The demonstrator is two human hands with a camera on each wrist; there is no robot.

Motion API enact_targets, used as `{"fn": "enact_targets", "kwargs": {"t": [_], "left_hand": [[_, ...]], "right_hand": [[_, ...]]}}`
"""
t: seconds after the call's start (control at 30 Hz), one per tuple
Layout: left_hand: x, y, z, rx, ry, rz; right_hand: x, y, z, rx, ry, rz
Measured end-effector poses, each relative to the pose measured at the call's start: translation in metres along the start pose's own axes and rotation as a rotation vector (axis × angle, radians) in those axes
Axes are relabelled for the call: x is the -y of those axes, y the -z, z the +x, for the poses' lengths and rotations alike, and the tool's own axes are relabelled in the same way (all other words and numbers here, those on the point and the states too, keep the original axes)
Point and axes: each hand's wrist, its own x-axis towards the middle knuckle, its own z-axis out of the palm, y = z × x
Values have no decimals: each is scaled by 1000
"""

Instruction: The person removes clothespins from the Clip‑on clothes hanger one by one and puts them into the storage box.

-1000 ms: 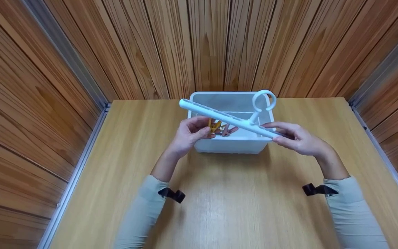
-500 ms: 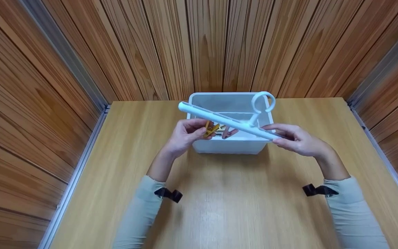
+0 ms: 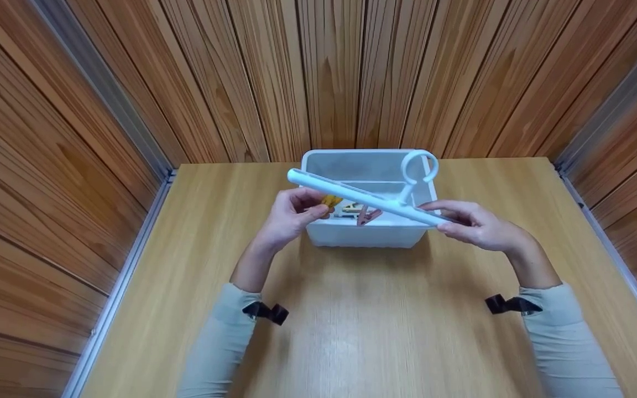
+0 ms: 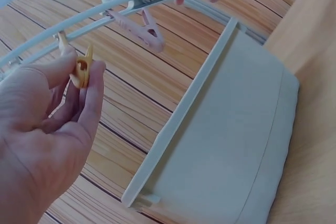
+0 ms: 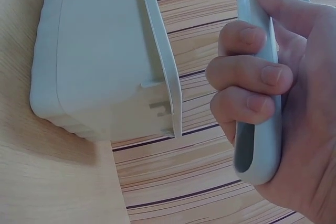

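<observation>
Left hand [image 4: 47, 129] pinches one yellow peg [image 4: 83, 67]; right hand [image 5: 283, 103] grips one hanger [image 3: 363, 193] bearing one pink peg [image 4: 139, 24].

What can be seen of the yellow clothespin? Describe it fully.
The small yellow plastic clothespin hangs from the long white plastic hanger bar near its left end, above the white plastic bin. The left hand pinches it between thumb and fingers, hiding most of its body. A pink clothespin hangs further along the bar, whose other end the right hand grips.
</observation>
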Motion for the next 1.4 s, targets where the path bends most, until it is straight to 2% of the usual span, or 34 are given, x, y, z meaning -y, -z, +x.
{"fn": "enact_targets", "kwargs": {"t": [0.17,0.43,0.6,0.77,1.07,1.17,1.23,1.3,1.4], "left_hand": [[-4,-5,-2,-113,-47,107],[-3,-20,-2,-297,-150,173],[0,-24,-3,-363,-178,213],[4,-27,-3,-422,-242,260],[4,-34,-4,-544,-392,348],[4,-33,-5,-556,-421,389],[3,-30,-6,-539,-419,396],[2,-25,-6,-490,-391,369],[-1,-16,-8,-373,-297,289]], "right_hand": [[-1,2,-1,-13,-14,-22],[-7,-1,2,-41,14,-39],[-10,-4,3,-60,7,-54],[-10,-9,4,-79,-18,-56],[-12,-26,9,-102,9,46],[-14,-30,9,-78,10,82],[-16,-30,9,-59,9,89],[-17,-29,9,-45,7,91],[-16,-25,6,-31,4,66]]}}
